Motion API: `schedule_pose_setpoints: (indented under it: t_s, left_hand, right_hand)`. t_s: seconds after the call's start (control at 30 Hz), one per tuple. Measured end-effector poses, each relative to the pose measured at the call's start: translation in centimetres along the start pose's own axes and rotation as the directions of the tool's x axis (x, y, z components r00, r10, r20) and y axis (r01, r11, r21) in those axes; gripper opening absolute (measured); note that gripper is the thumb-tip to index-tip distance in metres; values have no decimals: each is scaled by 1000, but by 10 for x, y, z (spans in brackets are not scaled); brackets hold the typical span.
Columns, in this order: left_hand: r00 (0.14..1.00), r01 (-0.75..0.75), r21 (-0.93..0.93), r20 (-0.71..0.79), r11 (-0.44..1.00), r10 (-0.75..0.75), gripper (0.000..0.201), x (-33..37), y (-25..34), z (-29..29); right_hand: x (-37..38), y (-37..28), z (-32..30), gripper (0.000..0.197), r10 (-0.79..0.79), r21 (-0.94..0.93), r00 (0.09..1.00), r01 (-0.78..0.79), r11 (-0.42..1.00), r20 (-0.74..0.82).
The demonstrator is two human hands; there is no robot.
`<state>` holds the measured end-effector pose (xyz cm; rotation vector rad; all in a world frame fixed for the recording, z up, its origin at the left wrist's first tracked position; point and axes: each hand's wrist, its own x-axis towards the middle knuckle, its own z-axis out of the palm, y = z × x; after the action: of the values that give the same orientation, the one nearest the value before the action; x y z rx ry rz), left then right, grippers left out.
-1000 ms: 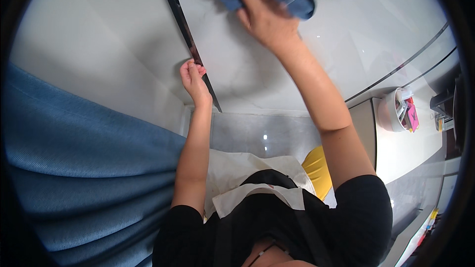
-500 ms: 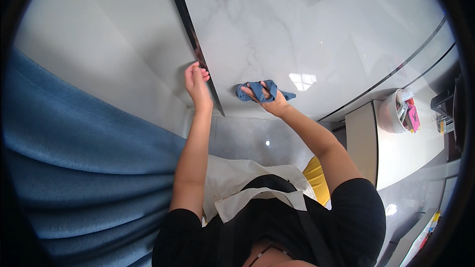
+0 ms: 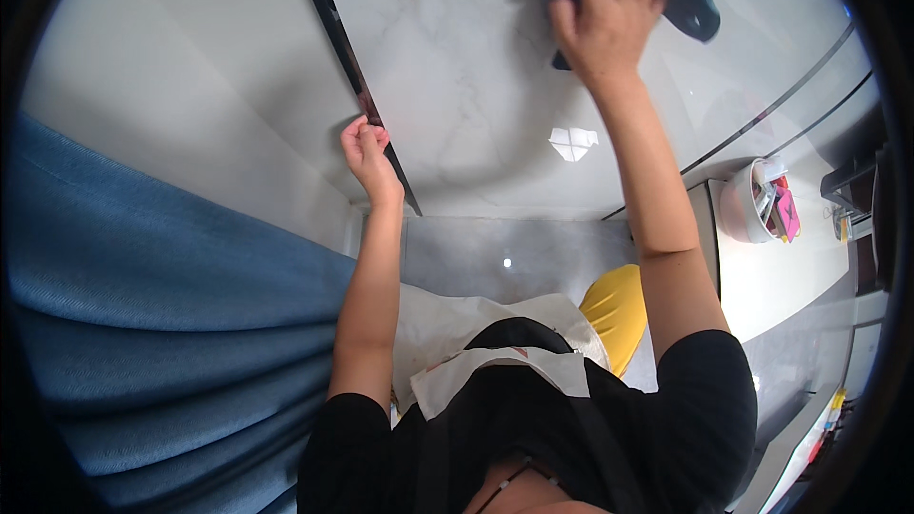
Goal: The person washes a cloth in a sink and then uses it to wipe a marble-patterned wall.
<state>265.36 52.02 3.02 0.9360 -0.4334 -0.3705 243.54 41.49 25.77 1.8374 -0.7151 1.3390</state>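
Note:
My right hand (image 3: 609, 24) is raised high at the upper middle, with its fingers spread over a dark blue cloth (image 3: 692, 2). It presses the cloth against a glossy white marbled wall panel (image 3: 457, 86). Part of the cloth lies hidden under the palm, and a loose end hangs out to the right. My left hand (image 3: 371, 162) rests with curled fingers at the lower part of a black trim strip (image 3: 333, 33) along the panel's left edge. Nothing shows in that hand.
A blue curtain (image 3: 171, 314) hangs in folds on the left, beside a plain white wall (image 3: 181, 76). On the right, a white cabinet (image 3: 790, 276) carries a white bin (image 3: 741, 207) of small items. Grey floor (image 3: 466, 252) and something yellow (image 3: 617, 314) show below.
My right hand has swept the cloth up and to the right across the panel, its arm now stretched out. My left hand stays at the black strip, its fingers curled.

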Motion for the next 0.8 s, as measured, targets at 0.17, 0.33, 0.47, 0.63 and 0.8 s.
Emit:
schedule_pose_setpoints:
  t_s: [0.17,0.33,0.47,0.63,0.8]
  left_hand:
    - [1000,3,128,-23,992,0,26,12,3,-8]
    - [998,37,160,-62,986,-27,31,13,0,-31]
    - [993,53,134,-111,990,-38,31,8,-7,-37]
    - [999,21,151,-53,988,-13,32,1,11,-42]
    - [998,48,124,-48,991,-42,33,-4,19,-41]
  right_hand:
    - [-14,-65,23,47,-106,277,991,80,958,80]
    - [-96,-126,58,40,-311,258,946,280,925,89]
    - [-184,-142,70,51,-501,222,821,453,863,273]
    - [-251,-138,69,58,-641,326,673,552,767,368]
    - [-190,-135,52,58,-566,206,751,528,824,341]
